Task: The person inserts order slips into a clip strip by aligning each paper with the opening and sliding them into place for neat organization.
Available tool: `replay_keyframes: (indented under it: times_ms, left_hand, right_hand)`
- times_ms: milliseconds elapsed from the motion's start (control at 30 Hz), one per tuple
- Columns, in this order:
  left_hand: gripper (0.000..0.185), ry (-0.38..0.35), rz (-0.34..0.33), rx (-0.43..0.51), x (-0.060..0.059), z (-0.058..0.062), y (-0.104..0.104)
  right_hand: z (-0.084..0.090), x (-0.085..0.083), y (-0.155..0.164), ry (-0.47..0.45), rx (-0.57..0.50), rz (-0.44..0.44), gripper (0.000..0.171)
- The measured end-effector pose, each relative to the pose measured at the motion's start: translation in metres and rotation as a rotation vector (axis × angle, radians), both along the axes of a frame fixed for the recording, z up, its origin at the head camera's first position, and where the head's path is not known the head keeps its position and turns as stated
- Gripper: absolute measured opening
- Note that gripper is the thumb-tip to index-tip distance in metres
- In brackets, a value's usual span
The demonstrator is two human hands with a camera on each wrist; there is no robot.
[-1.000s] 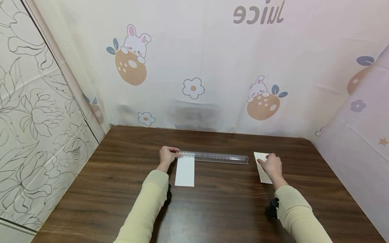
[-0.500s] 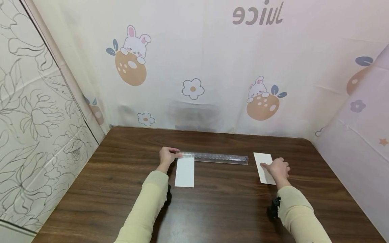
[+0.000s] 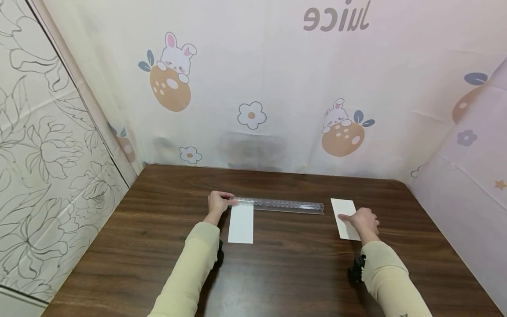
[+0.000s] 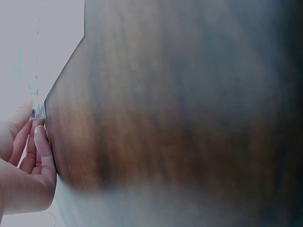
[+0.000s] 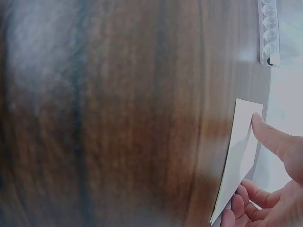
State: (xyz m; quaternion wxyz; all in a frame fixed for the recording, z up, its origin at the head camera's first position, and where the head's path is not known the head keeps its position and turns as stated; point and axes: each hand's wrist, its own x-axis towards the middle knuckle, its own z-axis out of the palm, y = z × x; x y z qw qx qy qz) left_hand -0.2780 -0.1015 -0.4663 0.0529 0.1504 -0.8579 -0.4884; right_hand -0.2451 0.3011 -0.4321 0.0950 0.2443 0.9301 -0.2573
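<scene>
A long clear plastic ruler (image 3: 279, 205) lies crosswise on the brown wooden table (image 3: 293, 268). My left hand (image 3: 218, 203) pinches its left end, the thumb on top; the left wrist view shows that hand (image 4: 23, 165) curled at the ruler's end (image 4: 38, 112). A white paper strip (image 3: 240, 223) lies just under the ruler, beside that hand. My right hand (image 3: 362, 222) rests on a second white paper (image 3: 342, 209) past the ruler's right end. In the right wrist view one straight finger (image 5: 272, 139) presses this paper (image 5: 239, 156), the others loosely curled at its near edge.
Printed cloth walls with bunnies and flowers (image 3: 253, 88) close off the back and right side of the table. A flower-patterned panel (image 3: 43, 154) stands on the left. Bare wood lies between my forearms and along the table's back.
My right hand has slid toward me along the right paper, from its upper part to its lower right. The left hand, ruler and left strip have stayed still.
</scene>
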Motion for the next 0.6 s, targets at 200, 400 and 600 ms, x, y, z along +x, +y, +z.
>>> replay_keyframes:
  times_ms: [200, 400, 600]
  left_hand:
    - [0.018, -0.009, -0.001, -0.008, 0.0000, 0.0016, 0.0004]
    - [0.018, -0.015, 0.000, -0.001, 0.0003, 0.0024, 0.0002]
    - [0.018, -0.022, 0.005, 0.004, -0.0001, 0.0015, 0.0000]
  right_hand:
    - [0.0008, -0.0004, 0.0003, -0.020, -0.005, -0.020, 0.091]
    - [-0.0022, 0.0000, 0.0003, -0.001, -0.004, -0.034, 0.096]
    - [-0.0048, -0.0003, -0.0014, 0.046, 0.008, -0.051, 0.097]
